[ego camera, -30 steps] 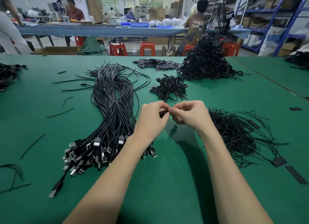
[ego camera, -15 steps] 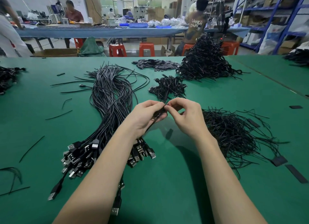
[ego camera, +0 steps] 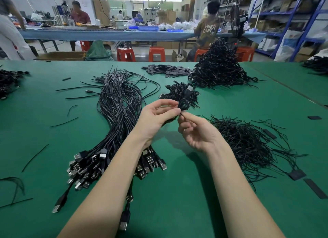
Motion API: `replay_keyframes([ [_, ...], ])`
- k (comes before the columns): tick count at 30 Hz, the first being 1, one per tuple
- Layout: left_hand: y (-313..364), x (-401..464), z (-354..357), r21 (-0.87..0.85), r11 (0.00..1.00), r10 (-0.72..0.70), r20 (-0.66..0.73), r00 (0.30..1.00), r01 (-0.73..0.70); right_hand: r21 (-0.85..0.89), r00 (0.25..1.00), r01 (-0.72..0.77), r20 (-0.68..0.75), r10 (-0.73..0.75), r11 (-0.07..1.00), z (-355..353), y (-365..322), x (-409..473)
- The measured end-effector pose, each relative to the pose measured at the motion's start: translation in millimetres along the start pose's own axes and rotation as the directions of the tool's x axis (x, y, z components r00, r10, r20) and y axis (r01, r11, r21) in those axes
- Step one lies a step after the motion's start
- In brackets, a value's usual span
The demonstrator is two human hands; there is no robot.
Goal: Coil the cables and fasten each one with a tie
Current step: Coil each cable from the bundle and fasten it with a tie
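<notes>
Holding a small coiled cable [ego camera: 184, 102] up over the green table [ego camera: 177, 193], I have the left hand [ego camera: 156, 118] pinching the coil at its lower edge between thumb and fingertips, and the right hand [ego camera: 197, 131] pinching what looks like the end of a thin black tie [ego camera: 181, 114] just under that pinch; the tie itself is too fine and dark against the coil to trace. My read: this is the fastening step, coil made, tie going on. To do it well I would keep the left pinch firm on the waist of the coil so the loops do not spring apart, wrap the tie close round that waist, and twist its ends tight without letting go too soon. The risk, as I judge it, is loops slipping out if the left grip eases. Beneath my left forearm lies the bundle of uncoiled USB cables [ego camera: 117, 109], plugs fanned toward me. At my right forearm sits the loose heap of ties [ego camera: 248, 140]. Just beyond the hands is a small pile of finished coils [ego camera: 179, 93], and farther back a tall mound of them [ego camera: 220, 69], with a scatter of flat black strips [ego camera: 168, 70] beside it. Stray ties lie on the left of the table. Readable writing: only the back of a seated worker's shirt [ego camera: 207, 31] across the aisle, which shows "UNKN OWN" in pale letters. No brand or label is legible on cables, plugs or shelf boxes.
</notes>
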State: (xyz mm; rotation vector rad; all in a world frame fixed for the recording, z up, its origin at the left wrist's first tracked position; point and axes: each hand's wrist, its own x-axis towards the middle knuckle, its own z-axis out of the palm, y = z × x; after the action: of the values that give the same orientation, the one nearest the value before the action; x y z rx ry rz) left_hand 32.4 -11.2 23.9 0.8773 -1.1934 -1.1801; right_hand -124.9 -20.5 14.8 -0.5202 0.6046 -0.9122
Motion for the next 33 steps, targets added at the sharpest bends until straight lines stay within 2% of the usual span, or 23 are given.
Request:
replay_keyframes([
  [1,-0.3,0.7,0.0,-0.052,0.998,-0.044,-0.036,0.998,0.042,-0.258,0.989,0.110,-0.064,-0.131,0.960,2.5,-1.4,0.9],
  [2,-1.3,1.5,0.2,-0.127,0.987,-0.105,-0.074,0.992,0.096,-0.495,0.951,0.227,-0.074,-0.302,0.838,4.4,-2.7,1.1],
  [4,-3.3,3.3,0.6,-0.282,0.940,-0.231,-0.121,0.965,0.190,-0.811,0.804,0.389,0.068,-0.590,0.437,2.9,-4.5,1.3],
  [6,-4.9,5.0,0.3,-0.385,0.890,-0.309,-0.110,0.945,0.246,-0.909,0.670,0.418,0.301,-0.679,0.009,-0.7,-6.1,0.2],
  [7,-4.8,5.1,0.2,-0.423,0.867,-0.331,-0.092,0.939,0.264,-0.903,0.632,0.417,0.372,-0.680,-0.107,-2.2,-6.1,0.1],
  [12,-5.7,4.0,1.7,-0.511,0.797,-0.400,-0.046,0.915,0.323,-0.878,0.555,0.413,0.453,-0.697,-0.241,-5.0,-5.8,-0.1],
  [15,-7.2,4.9,1.5,-0.528,0.779,-0.420,-0.037,0.907,0.339,-0.859,0.521,0.431,0.486,-0.702,-0.275,-8.2,-3.9,2.6],
  [19,-7.5,4.9,-1.2,-0.488,0.797,-0.415,-0.012,0.910,0.357,-0.872,0.507,0.428,0.450,-0.735,-0.239,-9.6,0.7,6.1],
  [24,-9.7,4.1,-1.1,-0.484,0.796,-0.426,-0.020,0.904,0.364,-0.883,0.534,0.448,0.391,-0.749,-0.141,-7.2,6.2,10.8],
  [25,-10.0,4.1,-0.9,-0.471,0.813,-0.406,-0.034,0.913,0.344,-0.884,0.562,0.464,0.348,-0.750,-0.062,-5.0,8.5,11.6],
  [26,-9.7,4.1,-0.9,-0.447,0.839,-0.369,-0.046,0.928,0.312,-0.870,0.611,0.489,0.285,-0.739,0.068,-2.3,9.8,11.7],
  [28,-8.0,4.0,-0.7,-0.393,0.896,-0.242,-0.041,0.969,0.207,-0.762,0.741,0.514,0.164,-0.651,0.393,2.9,7.7,10.3],
  [29,-7.0,3.8,-0.8,-0.366,0.920,-0.164,-0.025,0.986,0.143,-0.656,0.821,0.484,0.110,-0.561,0.579,4.9,4.8,7.5],
  [30,-6.1,3.4,-1.5,-0.317,0.946,-0.075,-0.006,0.997,0.069,-0.492,0.904,0.393,0.052,-0.424,0.777,6.3,1.2,4.9],
  [31,-5.1,3.0,-2.3,-0.231,0.973,0.022,0.012,1.000,-0.018,-0.257,0.972,0.230,0.019,-0.233,0.939,6.8,-1.8,2.9],
  [32,-4.5,3.3,-3.0,-0.106,0.988,0.119,0.031,0.992,-0.116,0.009,0.999,0.036,0.037,-0.037,0.999,5.7,-3.9,0.4],
  [33,-4.6,3.5,-3.5,0.034,0.977,0.208,0.055,0.977,-0.210,0.226,0.994,-0.103,0.070,0.090,0.969,4.6,-4.2,-0.3],
])
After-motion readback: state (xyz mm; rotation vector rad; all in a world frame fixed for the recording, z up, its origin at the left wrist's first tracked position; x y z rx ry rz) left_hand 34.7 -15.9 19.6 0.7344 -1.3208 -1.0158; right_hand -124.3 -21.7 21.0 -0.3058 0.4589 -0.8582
